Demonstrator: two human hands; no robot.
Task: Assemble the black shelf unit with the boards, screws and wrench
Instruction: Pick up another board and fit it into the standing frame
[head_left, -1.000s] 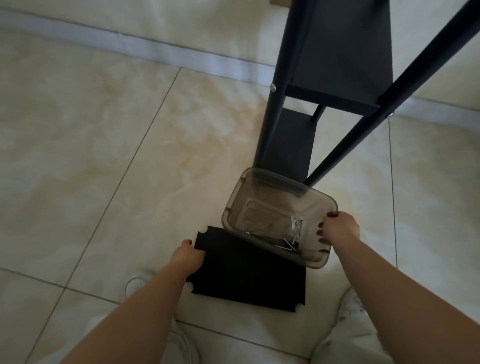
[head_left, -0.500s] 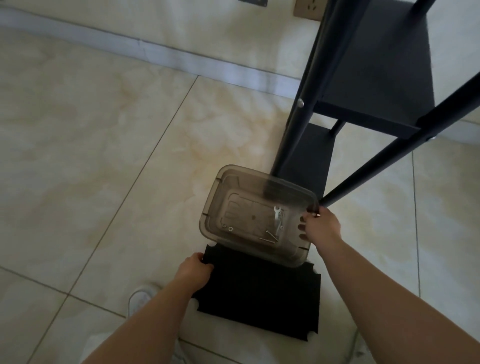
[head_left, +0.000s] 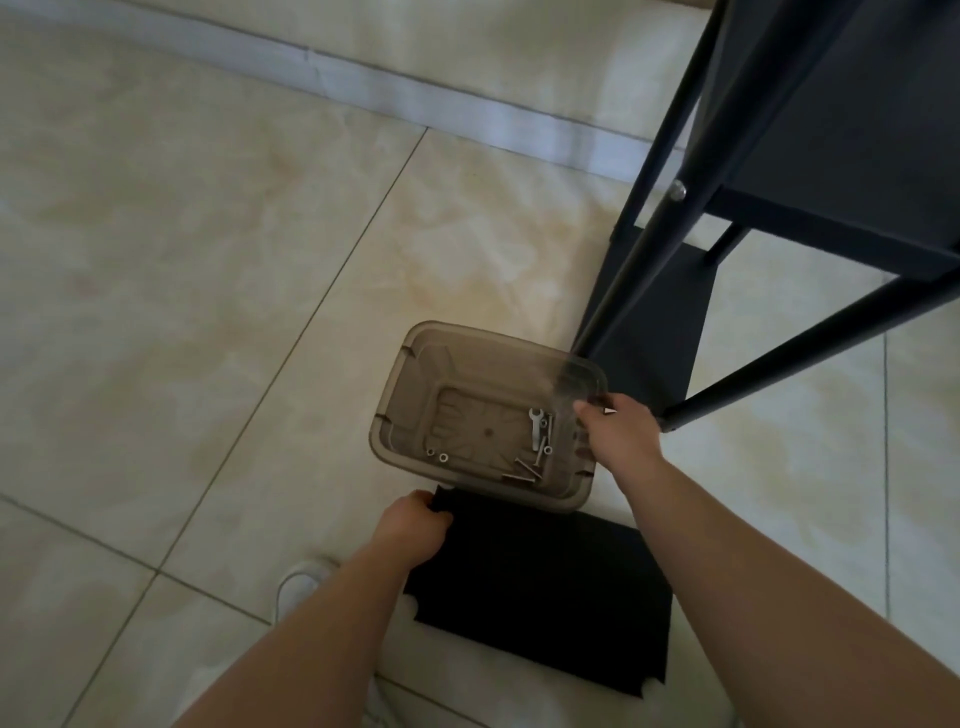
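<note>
A black board (head_left: 540, 587) with notched corners lies flat in front of my feet, and my left hand (head_left: 413, 530) grips its far left corner. My right hand (head_left: 618, 431) holds the right rim of a clear plastic box (head_left: 415, 395), which hangs over the board's far edge. Inside the box lie a small silver wrench (head_left: 535, 428), several screws (head_left: 527, 470) and washers (head_left: 437, 455). The black shelf unit (head_left: 810, 171) stands at the upper right on thin legs, with one board fixed high and another near the floor.
The floor is pale glossy tile with grout lines. A light baseboard (head_left: 415, 101) runs along the wall at the top. The toe of my white shoe (head_left: 301, 584) shows beside my left forearm. A shelf leg foot (head_left: 667, 423) stands just right of my right hand.
My right hand has carried the plastic box up and leftward, off the middle of the black board to its far edge. My left hand keeps hold of the board's corner.
</note>
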